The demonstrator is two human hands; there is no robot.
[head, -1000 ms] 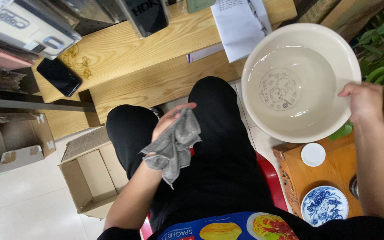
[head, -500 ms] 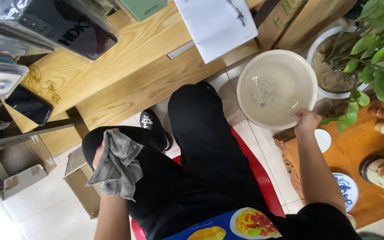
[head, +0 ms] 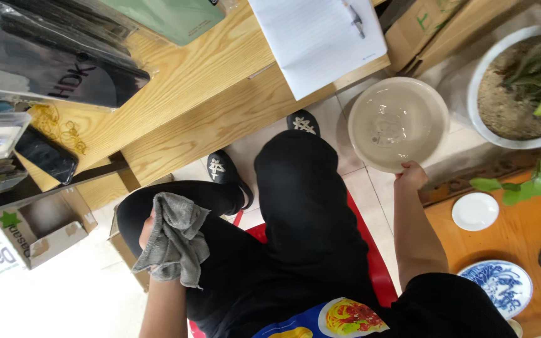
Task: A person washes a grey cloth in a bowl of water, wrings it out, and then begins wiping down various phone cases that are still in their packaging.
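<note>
A large cream plastic basin point(head: 397, 123) rests low on the tiled floor beside my right foot, with a little water in its bottom. My right hand point(head: 411, 176) grips its near rim, arm stretched down. On my left thigh, my left hand point(head: 147, 228) clutches a crumpled grey cloth point(head: 175, 238) that drapes over the fingers and hides most of them. I sit on a red seat point(head: 370, 263) in black trousers and black shoes.
A wooden desk point(head: 183, 106) carries a white notepad point(head: 317, 37) with a pen, a black phone point(head: 46, 154) and plastic-wrapped items. A potted plant point(head: 521, 87) stands right of the basin. An orange low table point(head: 521, 231) holds a white saucer point(head: 474, 211) and a blue patterned plate point(head: 496, 286). Cardboard boxes point(head: 45, 231) sit at left.
My right hand has lowered the basin from up near the camera down to the floor. My left hand with the cloth has dropped onto my left thigh.
</note>
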